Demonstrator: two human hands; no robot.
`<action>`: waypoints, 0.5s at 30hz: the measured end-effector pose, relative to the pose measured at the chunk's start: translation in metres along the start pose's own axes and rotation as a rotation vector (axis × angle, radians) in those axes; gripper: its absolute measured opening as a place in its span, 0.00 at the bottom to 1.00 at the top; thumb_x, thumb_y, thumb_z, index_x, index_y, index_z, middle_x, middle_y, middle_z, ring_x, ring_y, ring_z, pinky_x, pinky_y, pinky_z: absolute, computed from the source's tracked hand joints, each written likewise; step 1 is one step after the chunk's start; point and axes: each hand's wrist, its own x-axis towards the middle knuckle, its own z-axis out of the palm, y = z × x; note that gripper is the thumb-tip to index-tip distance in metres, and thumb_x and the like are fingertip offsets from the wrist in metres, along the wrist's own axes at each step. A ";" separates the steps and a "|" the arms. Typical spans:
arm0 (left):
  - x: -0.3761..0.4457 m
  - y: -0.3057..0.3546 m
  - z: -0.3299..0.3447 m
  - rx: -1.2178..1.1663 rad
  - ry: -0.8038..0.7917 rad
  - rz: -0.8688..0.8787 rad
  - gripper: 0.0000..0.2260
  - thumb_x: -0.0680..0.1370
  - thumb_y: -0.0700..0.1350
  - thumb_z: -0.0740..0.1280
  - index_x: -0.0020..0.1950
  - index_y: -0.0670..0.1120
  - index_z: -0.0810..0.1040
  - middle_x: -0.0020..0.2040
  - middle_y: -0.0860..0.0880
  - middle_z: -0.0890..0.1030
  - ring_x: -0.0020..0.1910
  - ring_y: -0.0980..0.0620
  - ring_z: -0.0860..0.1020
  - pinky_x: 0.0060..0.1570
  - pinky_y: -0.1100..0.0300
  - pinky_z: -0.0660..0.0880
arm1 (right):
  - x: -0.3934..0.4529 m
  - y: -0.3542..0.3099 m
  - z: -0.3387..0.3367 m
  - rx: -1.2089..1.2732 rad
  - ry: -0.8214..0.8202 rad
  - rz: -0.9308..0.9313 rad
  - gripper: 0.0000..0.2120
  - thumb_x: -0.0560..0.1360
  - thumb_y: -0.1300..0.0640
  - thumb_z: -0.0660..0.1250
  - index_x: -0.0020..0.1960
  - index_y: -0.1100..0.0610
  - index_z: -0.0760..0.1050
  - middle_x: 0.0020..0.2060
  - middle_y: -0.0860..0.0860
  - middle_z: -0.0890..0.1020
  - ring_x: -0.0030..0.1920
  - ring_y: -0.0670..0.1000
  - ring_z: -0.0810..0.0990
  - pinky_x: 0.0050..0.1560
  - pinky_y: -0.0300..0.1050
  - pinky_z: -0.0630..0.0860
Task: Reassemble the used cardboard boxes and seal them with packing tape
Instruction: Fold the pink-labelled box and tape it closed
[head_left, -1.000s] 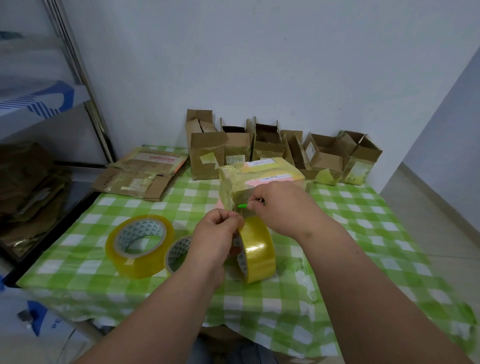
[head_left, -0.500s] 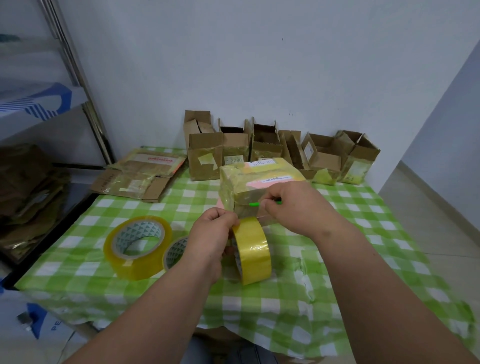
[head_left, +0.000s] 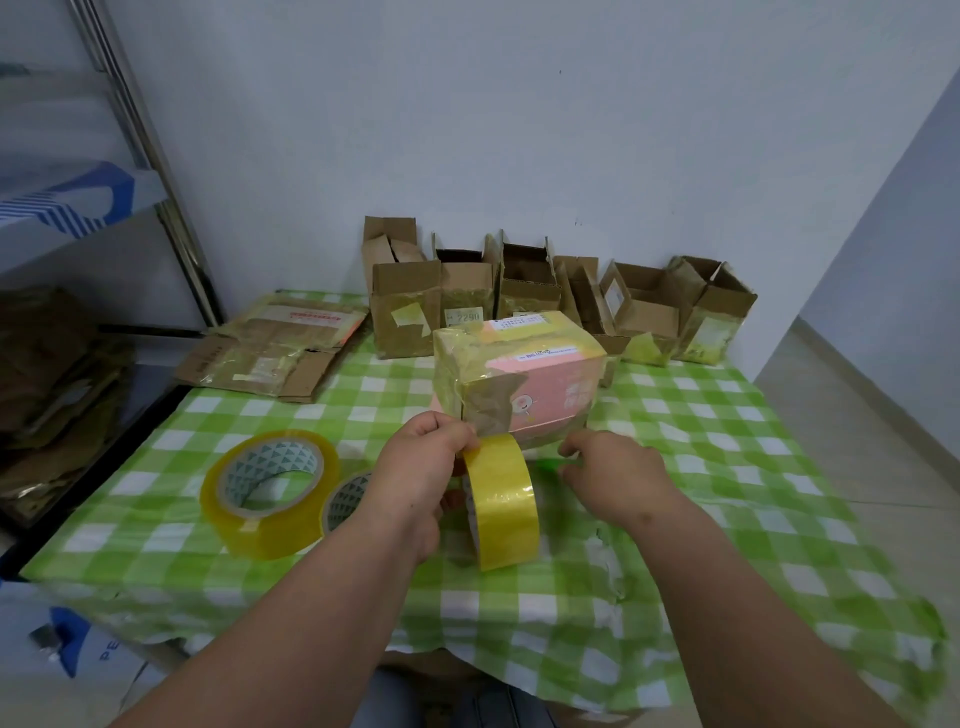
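The left hand (head_left: 415, 467) grips the upright tape roll (head_left: 501, 501) on the tabletop (head_left: 727, 467), steadying it just before the pink box (head_left: 524, 384); the right hand (head_left: 610, 475), fingers curled, pinches something green, probably a cutter

The tape roll (head_left: 501, 506) is glossy yellow plastic film. The box (head_left: 519, 379) is cardboard wrapped in shiny, wrinkled tape. The open boxes (head_left: 524, 291) behind are matt brown cardboard. The tablecloth (head_left: 727, 467) looks a smooth, creased plastic sheet. The shelf post (head_left: 150, 156) is polished metal.
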 end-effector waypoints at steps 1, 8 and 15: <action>0.000 0.000 0.000 -0.003 -0.003 -0.004 0.06 0.75 0.37 0.67 0.40 0.46 0.77 0.50 0.43 0.83 0.41 0.47 0.76 0.40 0.52 0.73 | -0.001 -0.001 0.005 -0.047 0.015 0.006 0.15 0.80 0.50 0.61 0.66 0.44 0.74 0.64 0.49 0.76 0.65 0.54 0.72 0.65 0.53 0.64; 0.001 0.001 -0.001 -0.020 -0.036 -0.020 0.06 0.74 0.35 0.67 0.41 0.46 0.78 0.50 0.44 0.85 0.43 0.46 0.78 0.37 0.54 0.75 | -0.005 -0.041 -0.003 1.050 0.005 0.073 0.11 0.76 0.49 0.66 0.49 0.54 0.82 0.51 0.52 0.83 0.53 0.53 0.79 0.50 0.53 0.74; -0.002 0.001 -0.004 0.005 -0.074 -0.002 0.04 0.74 0.37 0.70 0.44 0.44 0.77 0.44 0.44 0.82 0.41 0.46 0.79 0.38 0.53 0.77 | -0.003 -0.057 0.005 1.303 -0.101 0.055 0.07 0.69 0.61 0.74 0.34 0.56 0.80 0.34 0.52 0.82 0.41 0.54 0.78 0.50 0.51 0.73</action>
